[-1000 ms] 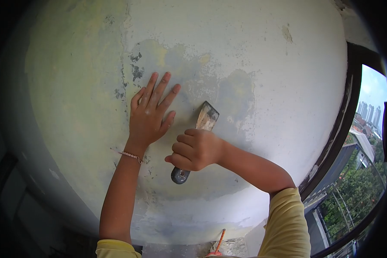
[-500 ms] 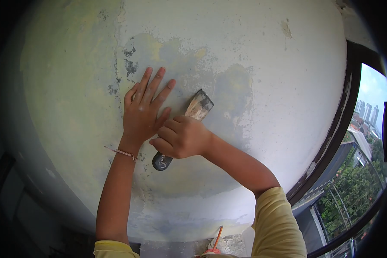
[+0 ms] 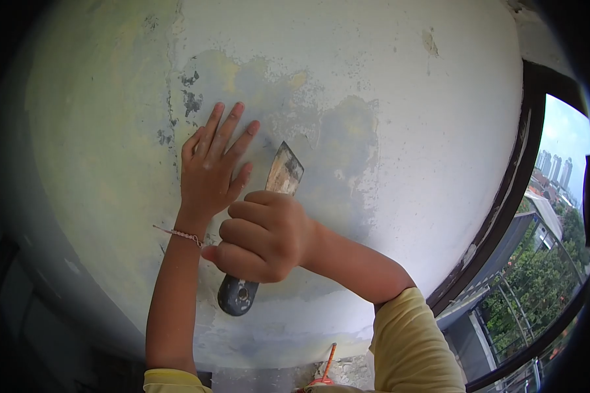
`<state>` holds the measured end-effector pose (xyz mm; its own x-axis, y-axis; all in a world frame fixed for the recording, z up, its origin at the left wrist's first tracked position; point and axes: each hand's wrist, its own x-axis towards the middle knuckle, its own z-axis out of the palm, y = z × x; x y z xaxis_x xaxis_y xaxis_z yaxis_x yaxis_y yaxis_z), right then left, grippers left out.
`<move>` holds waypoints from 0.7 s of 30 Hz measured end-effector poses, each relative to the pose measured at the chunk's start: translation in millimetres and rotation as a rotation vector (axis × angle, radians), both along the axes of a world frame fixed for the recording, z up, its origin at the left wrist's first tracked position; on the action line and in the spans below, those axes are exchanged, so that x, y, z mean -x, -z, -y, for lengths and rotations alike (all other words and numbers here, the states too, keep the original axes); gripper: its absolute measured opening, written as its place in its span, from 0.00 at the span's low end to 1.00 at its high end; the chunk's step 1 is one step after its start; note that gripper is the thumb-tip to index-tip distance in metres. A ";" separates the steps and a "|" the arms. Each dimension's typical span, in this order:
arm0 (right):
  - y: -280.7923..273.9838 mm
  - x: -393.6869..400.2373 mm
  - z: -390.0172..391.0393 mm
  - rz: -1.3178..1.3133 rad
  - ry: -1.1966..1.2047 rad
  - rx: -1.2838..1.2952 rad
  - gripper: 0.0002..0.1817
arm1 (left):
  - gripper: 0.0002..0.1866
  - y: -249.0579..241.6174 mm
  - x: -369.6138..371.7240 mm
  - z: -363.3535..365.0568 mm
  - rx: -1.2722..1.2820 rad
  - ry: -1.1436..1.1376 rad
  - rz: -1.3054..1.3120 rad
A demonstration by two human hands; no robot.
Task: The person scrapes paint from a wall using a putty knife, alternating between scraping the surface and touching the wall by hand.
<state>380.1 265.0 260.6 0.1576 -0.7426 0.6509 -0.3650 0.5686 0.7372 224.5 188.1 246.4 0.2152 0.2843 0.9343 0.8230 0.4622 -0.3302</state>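
Note:
My left hand (image 3: 213,167) lies flat against the wall (image 3: 432,150) with its fingers spread. Just right of it, my right hand (image 3: 265,236) is wrapped round the dark handle of a putty knife (image 3: 285,173). The knife's stained, worn blade points up, close to the wall; whether its edge touches cannot be told. Below the fist, the rounded handle end with a hole shows. Around both hands the wall has a patchy grey and yellowish area with flaked paint, and dark chipped spots lie above and left of my left hand.
On the right is a dark-framed window (image 3: 511,183), with trees and tall buildings outside. At the bottom, an orange-red stick-like object (image 3: 330,360) stands near rough, broken plaster. A dark area lies at lower left.
My right hand has moved down and slightly left with the putty knife and looks larger, nearer the camera. My left hand stays flat on the wall. The view has shifted slightly.

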 end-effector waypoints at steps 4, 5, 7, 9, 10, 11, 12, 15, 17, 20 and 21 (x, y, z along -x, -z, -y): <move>1.5 29.9 -23.0 -0.024 0.123 0.042 0.15 | 0.27 -1.6 2.5 -2.8 -0.039 -0.044 -0.047; 4.3 25.2 -15.8 -0.027 0.114 0.148 0.14 | 0.27 -1.2 3.0 -3.4 -0.046 -0.058 -0.058; 7.3 12.0 0.2 -0.036 0.101 0.259 0.13 | 0.27 1.2 3.8 -1.5 -0.031 -0.042 -0.047; 10.1 1.1 10.6 -0.079 0.008 0.096 0.13 | 0.27 -0.9 2.8 -1.5 -0.013 -0.028 -0.030; 8.9 9.0 2.6 -0.073 0.011 0.107 0.13 | 0.27 -1.7 -1.1 -1.6 -0.018 -0.033 -0.019; 2.6 25.9 -12.5 -0.053 0.039 0.152 0.13 | 0.27 -2.1 -3.7 -1.5 -0.026 -0.037 -0.012; -7.1 34.3 -16.3 -0.040 0.065 0.186 0.14 | 0.27 -1.8 -3.1 -2.1 -0.030 -0.036 -0.016; -1.5 27.2 3.6 -0.136 0.006 0.244 0.14 | 0.26 -0.5 -2.2 -1.6 -0.035 -0.081 -0.023; -1.0 13.5 21.5 -0.214 -0.125 0.230 0.15 | 0.26 -1.2 -4.6 1.4 -0.021 -0.028 -0.009; -9.9 33.1 -13.2 -0.153 0.124 0.313 0.17 | 0.25 -2.4 0.6 -5.3 -0.039 -0.145 -0.037; -11.4 31.8 -10.5 -0.159 0.123 0.308 0.17 | 0.25 -2.6 3.0 -5.9 -0.045 -0.145 -0.042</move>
<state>348.3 275.5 272.0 0.1960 -0.5356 0.8214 -0.1748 0.8052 0.5667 221.5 194.1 249.0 0.2142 0.2728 0.9379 0.7326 0.5902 -0.3390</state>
